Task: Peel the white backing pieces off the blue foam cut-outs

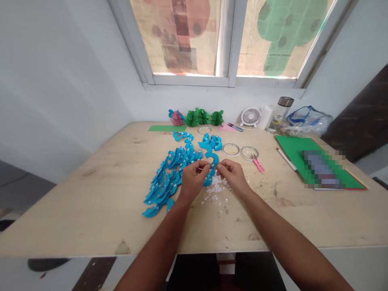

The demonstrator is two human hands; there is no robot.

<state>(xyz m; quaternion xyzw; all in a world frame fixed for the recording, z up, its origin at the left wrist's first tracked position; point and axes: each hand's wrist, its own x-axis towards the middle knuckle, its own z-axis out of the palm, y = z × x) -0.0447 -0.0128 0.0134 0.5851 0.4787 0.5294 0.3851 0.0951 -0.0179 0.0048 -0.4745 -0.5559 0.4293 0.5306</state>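
A curvy blue paper cut-out (214, 158) is pinched between my two hands near the middle of the table. My left hand (194, 176) has its fingers closed on the left edge of it. On the other side, my right hand (232, 173) holds its right edge with thumb and fingers. Many similar blue paper pieces (166, 182) with small white squares on them lie in overlapping rows to the left. A smaller group of blue pieces (212, 141) sits just behind my hands. Small white paper bits (216, 186) are scattered below and between my hands.
Rolls of tape (230, 149) and pink-handled snips (258, 163) lie right of centre. Green paper sheets (291, 151), a pen (286, 159) and a blurred phone are at the right. Paper ornaments (202, 117), a fan (251, 117) and a bottle (280, 114) stand along the wall.
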